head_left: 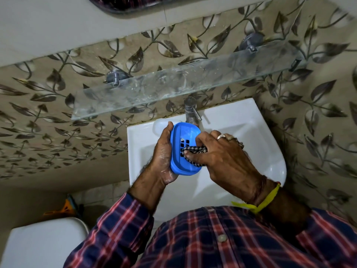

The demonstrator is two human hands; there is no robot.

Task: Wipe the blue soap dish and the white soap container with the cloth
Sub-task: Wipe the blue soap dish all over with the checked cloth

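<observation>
The blue soap dish (183, 136), with dark drain slots in its floor, is held tilted over the white sink (241, 136). My left hand (164, 157) grips its left edge from below and has white residue on it. My right hand (222, 157), with a ring, presses a dark checked cloth (193, 151) into the dish's lower right part. A white rounded object (159, 126), possibly the white soap container, shows on the sink rim behind my left hand, mostly hidden.
A metal tap (191, 111) stands at the back of the sink, just above the dish. A glass shelf (173, 89) juts from the leaf-patterned wall above it. A white toilet tank (44, 242) sits at lower left, with an orange item (65, 207) behind it.
</observation>
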